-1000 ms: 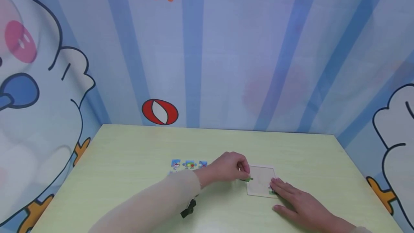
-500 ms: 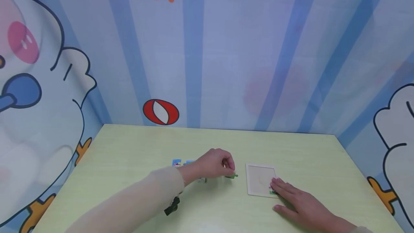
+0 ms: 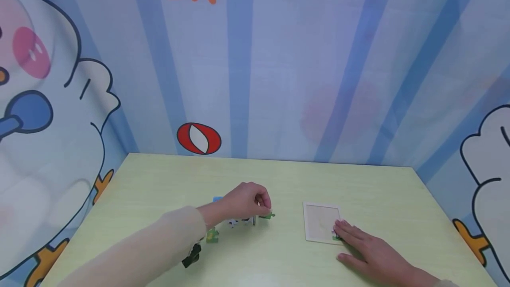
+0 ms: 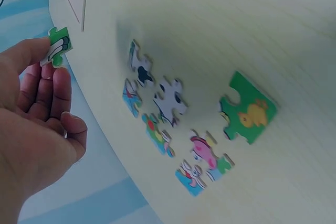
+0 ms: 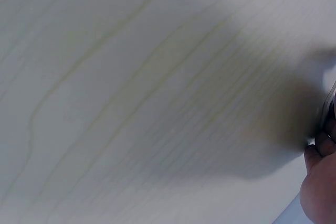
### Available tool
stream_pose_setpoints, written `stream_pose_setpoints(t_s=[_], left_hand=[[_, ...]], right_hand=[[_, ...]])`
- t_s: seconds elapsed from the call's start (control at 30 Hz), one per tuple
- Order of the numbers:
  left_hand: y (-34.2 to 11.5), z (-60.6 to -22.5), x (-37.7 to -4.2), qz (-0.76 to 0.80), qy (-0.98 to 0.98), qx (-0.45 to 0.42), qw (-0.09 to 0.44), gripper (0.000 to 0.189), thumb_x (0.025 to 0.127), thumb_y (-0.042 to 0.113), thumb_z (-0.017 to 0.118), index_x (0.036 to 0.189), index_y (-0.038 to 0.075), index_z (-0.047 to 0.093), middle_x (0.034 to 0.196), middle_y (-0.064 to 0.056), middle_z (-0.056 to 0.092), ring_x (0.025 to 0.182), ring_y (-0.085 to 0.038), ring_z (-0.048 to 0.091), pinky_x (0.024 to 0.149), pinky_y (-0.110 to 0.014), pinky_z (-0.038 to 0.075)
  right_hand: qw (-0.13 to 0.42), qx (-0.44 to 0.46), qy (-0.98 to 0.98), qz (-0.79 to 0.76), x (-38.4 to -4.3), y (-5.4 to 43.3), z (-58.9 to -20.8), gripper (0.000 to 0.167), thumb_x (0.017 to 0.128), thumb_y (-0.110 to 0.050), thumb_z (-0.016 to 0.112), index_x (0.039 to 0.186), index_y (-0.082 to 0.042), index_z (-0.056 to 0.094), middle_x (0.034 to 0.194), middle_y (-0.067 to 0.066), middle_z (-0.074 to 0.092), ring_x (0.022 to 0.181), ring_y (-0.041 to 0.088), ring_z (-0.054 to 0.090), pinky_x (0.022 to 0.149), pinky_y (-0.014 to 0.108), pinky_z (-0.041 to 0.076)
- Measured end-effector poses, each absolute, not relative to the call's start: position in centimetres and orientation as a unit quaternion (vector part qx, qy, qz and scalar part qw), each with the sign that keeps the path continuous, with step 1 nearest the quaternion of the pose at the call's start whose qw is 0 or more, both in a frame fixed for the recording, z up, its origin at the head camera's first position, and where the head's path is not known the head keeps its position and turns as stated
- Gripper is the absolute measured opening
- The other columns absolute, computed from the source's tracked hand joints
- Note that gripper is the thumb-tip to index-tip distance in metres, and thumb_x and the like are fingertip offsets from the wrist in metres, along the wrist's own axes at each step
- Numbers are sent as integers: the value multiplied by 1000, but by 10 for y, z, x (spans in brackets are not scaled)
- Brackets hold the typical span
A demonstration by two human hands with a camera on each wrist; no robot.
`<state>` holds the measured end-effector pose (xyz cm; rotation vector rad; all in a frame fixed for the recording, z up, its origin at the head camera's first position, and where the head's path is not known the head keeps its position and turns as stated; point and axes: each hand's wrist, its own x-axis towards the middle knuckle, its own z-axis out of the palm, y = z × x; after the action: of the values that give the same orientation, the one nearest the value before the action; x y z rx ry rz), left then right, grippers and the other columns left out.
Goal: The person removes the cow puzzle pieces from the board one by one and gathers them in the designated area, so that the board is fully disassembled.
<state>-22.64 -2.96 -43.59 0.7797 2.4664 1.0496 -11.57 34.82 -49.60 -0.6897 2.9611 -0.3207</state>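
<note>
My left hand (image 3: 245,200) pinches a green jigsaw piece (image 4: 59,47) between thumb and fingers, above the table left of a white puzzle tray (image 3: 305,223). Loose jigsaw pieces lie beside and below that hand; one shows an orange chick on green (image 4: 247,111), another a pink pig (image 4: 203,153). With its fingers extended, my right hand (image 3: 368,247) rests at the tray's lower right corner. A small green jigsaw piece (image 3: 336,236) sits in that corner, partly hidden by the fingers. Only a bit of the right hand (image 5: 320,182) enters the right wrist view.
The pale wooden table (image 3: 179,176) ends at a blue striped backdrop (image 3: 279,79) with cartoon ducks at both sides. Several more pieces, among them a white one with black spots (image 4: 170,100), lie in loose rows. The left forearm covers part of the table.
My left hand has moved left, away from the tray, with the green jigsaw piece still pinched. It uncovers the green piece at the front left. The right hand stays in place.
</note>
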Motion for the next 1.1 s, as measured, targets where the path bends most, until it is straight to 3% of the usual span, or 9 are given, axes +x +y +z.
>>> stream_pose_setpoints(t_s=[0.7, 1.1], left_hand=[[-80, -445, -221, 360, 889, 226, 169, 12, 94, 17, 83, 91, 20, 72, 87, 9, 69, 81, -14, 62, 76, -31, 54], [-98, -447, -211, 365, 891, 199, 180, 12, 94, 18, 84, 92, 20, 72, 87, 8, 68, 82, -15, 61, 74, -32, 52]], right_hand=[[49, -222, 969, -97, -116, 349, -498, 76, 104, -66, 53, 162, -17, 48, 165, 6, 49, 147, 33, 51, 104, 58, 53], [23, -233, 967, -96, -115, 348, -499, 71, 105, -61, 57, 160, -17, 51, 164, 5, 50, 145, 33, 53, 103, 57, 54]])
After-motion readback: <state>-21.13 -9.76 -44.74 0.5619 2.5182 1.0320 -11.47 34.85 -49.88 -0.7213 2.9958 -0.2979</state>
